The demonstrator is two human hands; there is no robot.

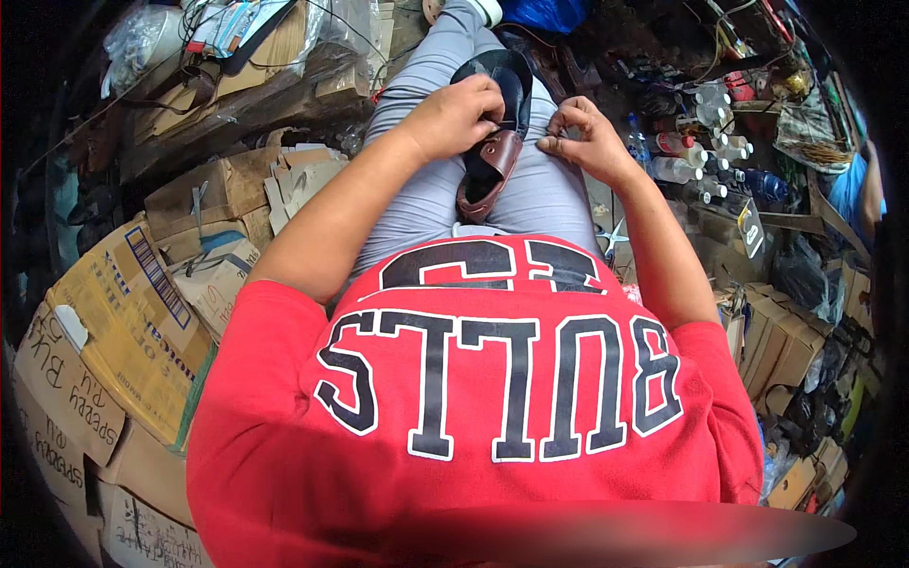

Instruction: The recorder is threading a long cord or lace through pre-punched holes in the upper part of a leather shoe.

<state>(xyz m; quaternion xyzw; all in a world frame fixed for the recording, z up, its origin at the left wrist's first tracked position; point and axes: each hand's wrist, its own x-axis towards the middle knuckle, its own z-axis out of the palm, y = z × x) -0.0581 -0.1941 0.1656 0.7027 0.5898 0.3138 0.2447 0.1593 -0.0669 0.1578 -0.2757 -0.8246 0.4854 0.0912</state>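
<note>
Across my grey-trousered thighs lies a brown leather sandal (500,151), its dark sole part stretching away toward my knees. My left hand (459,115) is closed over the sandal's middle, with the fingertips curled against the black part. What those fingertips pinch, if anything, is too small to make out. Just right of the sandal, over my right thigh, my right hand (589,140) is raised with thumb and fingers drawn together. Anything thin between them does not show clearly. A gap of trouser cloth separates this hand from the sandal.
Cardboard boxes (142,327) and flat card pieces crowd the left side. Scissors (199,201) rest on a box there. To the right stand several plastic bottles (677,170), with more cardboard (781,336) and plastic bags nearer. Another pair of scissors (615,237) lies beside my right thigh.
</note>
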